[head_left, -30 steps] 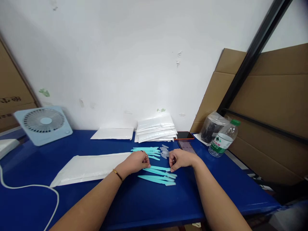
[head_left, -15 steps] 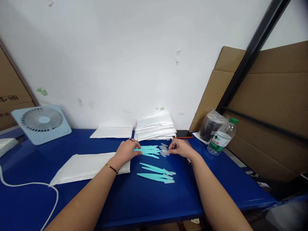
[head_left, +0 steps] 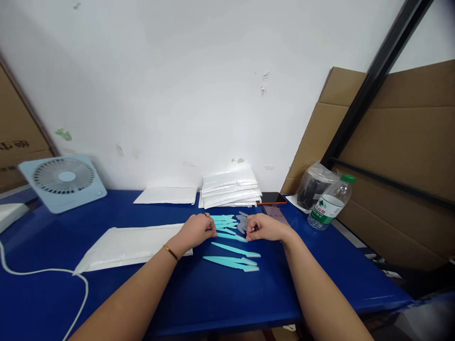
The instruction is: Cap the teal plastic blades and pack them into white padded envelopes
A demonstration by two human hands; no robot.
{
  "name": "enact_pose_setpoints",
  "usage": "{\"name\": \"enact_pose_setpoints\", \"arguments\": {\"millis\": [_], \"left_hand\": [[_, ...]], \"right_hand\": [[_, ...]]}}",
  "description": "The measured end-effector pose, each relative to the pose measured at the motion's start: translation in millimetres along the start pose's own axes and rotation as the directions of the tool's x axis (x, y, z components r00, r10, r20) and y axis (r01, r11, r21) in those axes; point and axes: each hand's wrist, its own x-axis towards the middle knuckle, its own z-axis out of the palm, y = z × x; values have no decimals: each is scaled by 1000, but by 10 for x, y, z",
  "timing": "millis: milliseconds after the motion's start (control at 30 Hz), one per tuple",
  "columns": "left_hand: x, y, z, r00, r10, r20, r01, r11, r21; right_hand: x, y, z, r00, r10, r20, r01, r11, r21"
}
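My left hand (head_left: 199, 229) is closed in a pinch on the handle end of a turquoise eyebrow razor (head_left: 229, 236). At the razor's blade end, my right hand (head_left: 261, 227) is pinched shut; whether a small cap is between those fingertips is hidden. Just beyond lies a bunch of similar turquoise razors (head_left: 223, 220), partly covered by my left hand. Small translucent blade caps (head_left: 241, 221) are heaped beside them, near my right fingers. Closer to me, several more razors (head_left: 231, 261) lie side by side, blade ends to the right, with pale tips.
A white padded envelope (head_left: 131, 245) lies left, partly under my left wrist. Against the wall are a stack of envelopes (head_left: 229, 187) and a single one (head_left: 165, 195). Two phones (head_left: 272, 198), a water bottle (head_left: 329, 206) and a bagged dark item stand right; a blue fan (head_left: 66, 182) stands left.
My left hand has come off the bunch of razors and moved slightly right and nearer. My right hand has left the caps, and both hands now meet at one razor.
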Motion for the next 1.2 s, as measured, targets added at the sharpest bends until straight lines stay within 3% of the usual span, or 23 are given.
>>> {"name": "enact_pose_setpoints", "arguments": {"millis": [133,333,467,533,600,700,833,900,1033,1133,1200], "left_hand": [[28,-79,-27,995,-71,-66,73,997,28],[43,-102,-26,993,-81,-80,82,997,6],[28,-125,-86,978,-180,-104,183,983,16],[7,-78,-103,979,-162,-120,161,987,-21],[-20,9,-94,994,-70,-85,65,996,-58],[-55,150,-45,997,64,45,-62,996,-61],[-58,209,5,995,47,86,-44,998,-35],[-43,163,3,997,27,77,-25,999,-32],[-11,-15,-49,999,-28,17,27,998,52],[-13,-80,-104,993,-107,-54,110,992,61],[-36,-30,-126,993,-100,-66,101,995,-1]], "right_hand": [[6,34,-2,981,63,-181,-63,998,5],[59,18,36,986,-26,-164,18,999,-49],[75,111,2,956,113,-270,-133,989,-58],[60,128,-29,936,168,-310,-195,979,-57],[27,107,-60,933,175,-314,-204,977,-62],[-32,39,-84,972,137,-190,-146,989,-35],[-52,-17,-41,989,103,106,-103,995,-1],[-34,-13,-12,987,74,140,-74,997,-3],[-2,45,-21,997,74,-3,-74,997,-31],[6,93,-67,967,163,-194,-177,982,-59],[9,106,-85,948,178,-263,-201,978,-63]]}}
